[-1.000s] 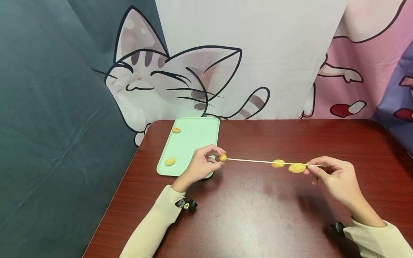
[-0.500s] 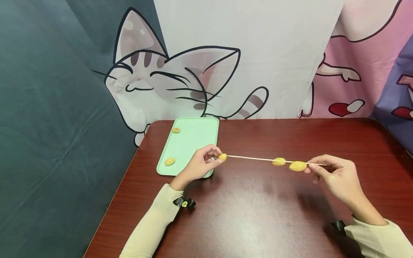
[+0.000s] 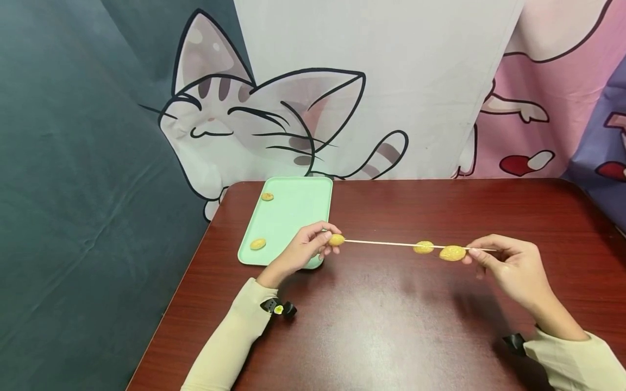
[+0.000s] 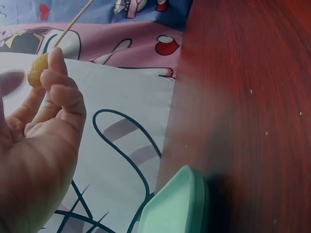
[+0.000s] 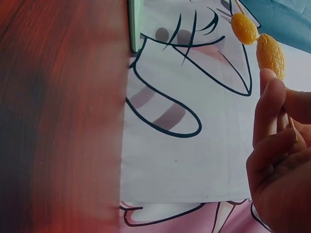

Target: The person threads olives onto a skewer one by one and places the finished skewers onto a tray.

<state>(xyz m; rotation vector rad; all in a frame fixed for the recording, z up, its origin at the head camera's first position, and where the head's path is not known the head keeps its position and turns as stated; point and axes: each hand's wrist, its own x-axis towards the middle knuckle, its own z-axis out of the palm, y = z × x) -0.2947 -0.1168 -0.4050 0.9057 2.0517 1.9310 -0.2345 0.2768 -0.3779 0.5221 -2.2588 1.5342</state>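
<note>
A thin wooden skewer [image 3: 379,243] is held level above the table between both hands. Its right end is pinched between the thumb and fingers of my right hand [image 3: 513,269]. Two small yellow oval fruits with wrinkled skin are threaded on it: one [image 3: 452,253] right by the right fingertips, another [image 3: 423,247] a little to its left. At the far left tip, my left hand [image 3: 300,250] pinches a third yellow fruit [image 3: 336,240], whose end meets the skewer's tip. In the left wrist view, fingers partly hide this fruit [image 4: 37,70].
A light green tray [image 3: 298,201] lies at the back left of the dark red wooden table [image 3: 381,326], partly behind the left hand. Two more yellow fruits rest on it, one near the back [image 3: 267,196], one near the front [image 3: 257,244]. A cat-print cloth [image 3: 391,98] hangs behind.
The left fingers have shifted their grip, and the fruit in them has turned from end-on to more side-on. The right hand and its two threaded fruits have stayed nearly in place.
</note>
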